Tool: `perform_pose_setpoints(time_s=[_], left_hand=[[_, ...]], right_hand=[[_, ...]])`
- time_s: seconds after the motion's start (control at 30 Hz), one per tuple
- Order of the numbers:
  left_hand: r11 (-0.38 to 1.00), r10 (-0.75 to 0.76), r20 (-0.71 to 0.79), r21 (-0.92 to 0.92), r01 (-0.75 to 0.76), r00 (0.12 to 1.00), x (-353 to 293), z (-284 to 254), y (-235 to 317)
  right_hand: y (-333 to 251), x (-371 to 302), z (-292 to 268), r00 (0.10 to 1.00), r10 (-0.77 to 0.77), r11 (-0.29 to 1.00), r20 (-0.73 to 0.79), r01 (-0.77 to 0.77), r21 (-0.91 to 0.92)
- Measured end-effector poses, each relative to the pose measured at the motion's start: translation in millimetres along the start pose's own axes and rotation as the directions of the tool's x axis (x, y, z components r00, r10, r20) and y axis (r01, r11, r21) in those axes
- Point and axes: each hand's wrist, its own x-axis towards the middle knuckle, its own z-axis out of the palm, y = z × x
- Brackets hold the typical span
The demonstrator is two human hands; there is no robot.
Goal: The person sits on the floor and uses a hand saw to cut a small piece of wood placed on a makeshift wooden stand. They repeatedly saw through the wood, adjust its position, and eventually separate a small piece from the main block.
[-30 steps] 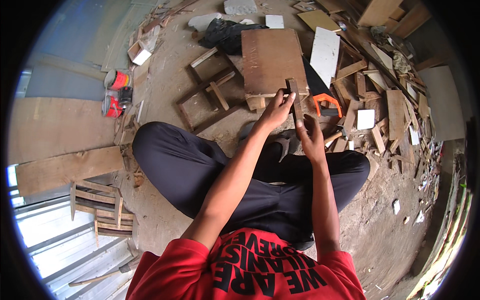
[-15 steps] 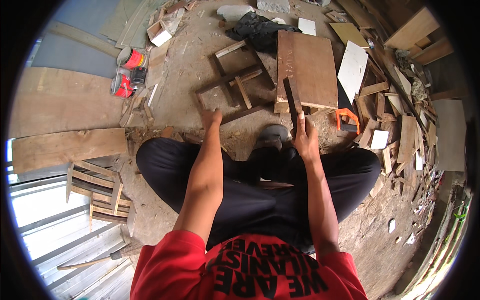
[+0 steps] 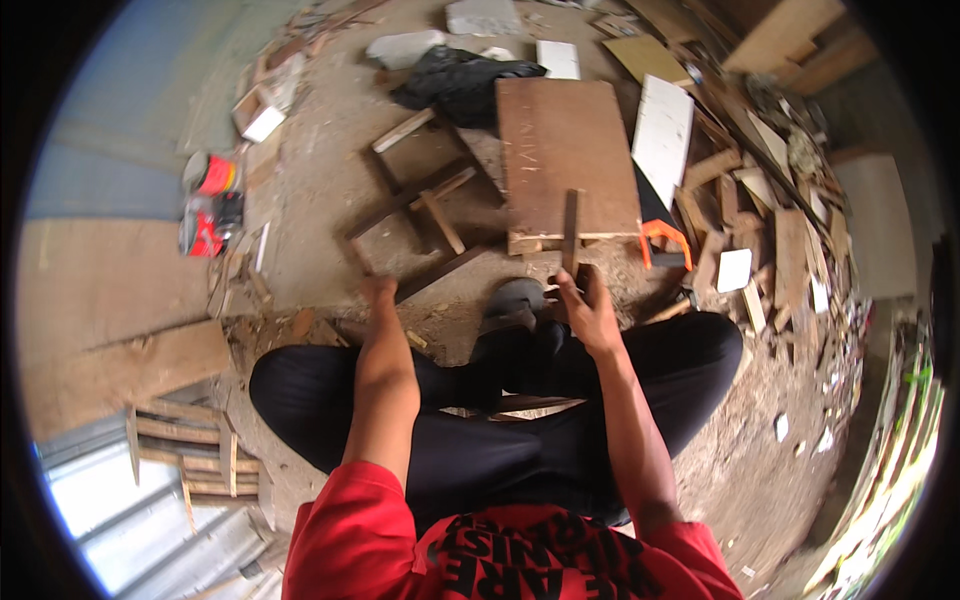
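Note:
My left hand [image 3: 378, 288] is closed on the near left corner of a dark wooden frame [image 3: 398, 207], which lies on the ground with crossed inner bars. In my right hand [image 3: 586, 305] is a narrow dark wooden strip [image 3: 571, 225], gripped at its lower end and pointing away from me. The strip's far end shows against a brown wooden box-like panel [image 3: 565, 140]. Blur hides the exact finger positions of my left hand.
An orange-framed saw [image 3: 667, 240] lies right of the panel, beside a heap of wood offcuts [image 3: 720, 190]. Paint cans [image 3: 208, 235] stand at the left. Black cloth or plastic [image 3: 455, 80] lies beyond the frame. My crossed legs [image 3: 500, 430] are close to both hands.
My view has shifted, so the scene sits further left and lower. The strip in my right hand has swung from leaning left to nearly straight ahead. My left hand stays at the frame's corner.

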Motion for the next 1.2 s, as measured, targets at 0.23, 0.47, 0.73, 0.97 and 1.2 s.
perform_pose_setpoints(time_s=[0.23,0.47,0.73,0.97,1.2], left_hand=[[0.962,-0.146,-0.075,0.220,0.159,0.986,-5.2,1.5,17.7],[0.433,0.703,-0.533,-0.206,-0.878,0.472,-175.8,-74.0,198.4],[-0.063,0.975,-0.219,-0.164,-0.984,-0.026,-330.4,17.1,318.0],[0.062,0.963,-0.268,0.244,-0.968,-0.006,-365.9,42.9,318.2],[0.015,0.967,-0.243,0.345,-0.938,-0.074,-370.8,53.6,324.9]], right_hand=[[-9.0,10.8,1.4,0.959,-0.131,0.986,-0.251,0.100,-0.133],[-53.2,2.6,-43.8,0.907,-0.002,0.971,-0.421,0.102,0.215],[24.0,4.8,-148.5,0.795,0.229,0.922,-0.561,0.007,0.386],[156.4,36.8,-182.2,0.478,-0.179,0.765,-0.860,-0.482,-0.428],[190.6,45.0,-164.6,0.476,0.070,0.994,-0.877,-0.111,0.020]])
